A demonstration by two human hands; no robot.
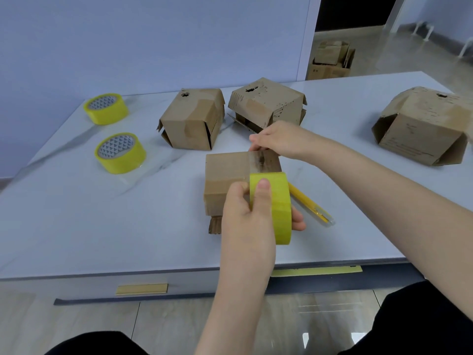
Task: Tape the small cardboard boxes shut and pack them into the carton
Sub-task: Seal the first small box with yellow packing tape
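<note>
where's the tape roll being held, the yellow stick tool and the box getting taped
held tape roll point(280, 201), head view, on its yellow outer band
yellow tool point(307, 201), head view, middle of its shaft
box being taped point(227, 167), head view, bare top face

Matt cardboard box point(230, 172), glossy tape roll point(279, 206), polished marbled table point(102, 213)

left hand point(245, 211) grips tape roll point(281, 201) | right hand point(277, 139) pinches tape strip point(263, 162)

The tape roll point(281, 206) hides one end of the yellow pen point(311, 203).
</note>
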